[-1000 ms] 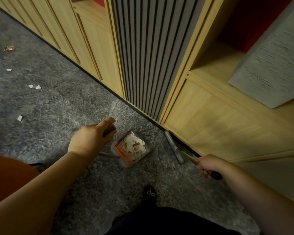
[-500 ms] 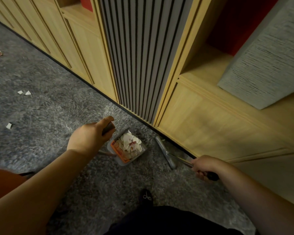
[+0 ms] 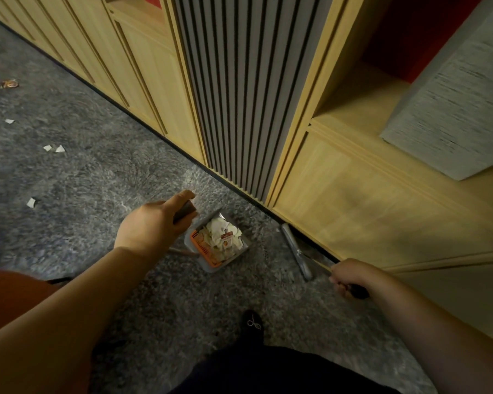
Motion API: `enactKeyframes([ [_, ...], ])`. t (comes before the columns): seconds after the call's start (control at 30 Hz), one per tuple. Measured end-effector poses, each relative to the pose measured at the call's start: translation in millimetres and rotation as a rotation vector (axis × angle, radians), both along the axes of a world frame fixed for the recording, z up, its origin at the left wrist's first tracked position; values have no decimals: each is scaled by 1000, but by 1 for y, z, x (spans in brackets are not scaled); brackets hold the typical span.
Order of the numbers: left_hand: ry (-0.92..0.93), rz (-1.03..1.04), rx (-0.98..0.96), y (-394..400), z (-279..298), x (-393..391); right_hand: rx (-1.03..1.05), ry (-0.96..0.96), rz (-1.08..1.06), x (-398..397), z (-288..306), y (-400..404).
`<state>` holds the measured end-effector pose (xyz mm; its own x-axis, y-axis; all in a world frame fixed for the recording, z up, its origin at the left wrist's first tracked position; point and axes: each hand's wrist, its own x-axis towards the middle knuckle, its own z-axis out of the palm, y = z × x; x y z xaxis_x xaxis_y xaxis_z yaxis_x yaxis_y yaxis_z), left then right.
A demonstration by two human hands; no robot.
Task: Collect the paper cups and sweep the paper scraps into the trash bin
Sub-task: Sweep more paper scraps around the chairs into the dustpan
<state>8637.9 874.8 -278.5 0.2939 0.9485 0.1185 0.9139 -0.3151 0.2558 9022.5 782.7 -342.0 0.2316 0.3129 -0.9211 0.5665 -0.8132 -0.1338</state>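
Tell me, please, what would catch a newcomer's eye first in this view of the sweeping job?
First, the dustpan at centre, heaped with white paper scraps, its handle gripped by the left hand. Next, the right hand holding the broom, whose head lies at the foot of the wooden cabinet. Then the loose paper scraps scattered on the grey carpet to the left.

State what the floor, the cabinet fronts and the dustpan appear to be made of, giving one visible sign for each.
Floor: likely grey carpet; mottled, fuzzy pile with brush-like swirls.
Cabinet fronts: pale wood or wood-look laminate, matt; fine straight grain lines.
Dustpan: probably plastic, grey and slightly translucent with an orange inner part; thin moulded rim. Blur leaves this uncertain.
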Motion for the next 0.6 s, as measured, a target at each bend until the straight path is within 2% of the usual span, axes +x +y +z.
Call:
enactKeyframes([
  [0.13,-17,13,8,-4,0,-6,-131,40,-139,-5,-5,15],
  [0.2,-19,19,3,-5,1,-7,-126,65,-198,-9,-7,21],
  [0.6,-29,84,-26,-22,7,-27,-172,233,-152,-49,0,13],
])
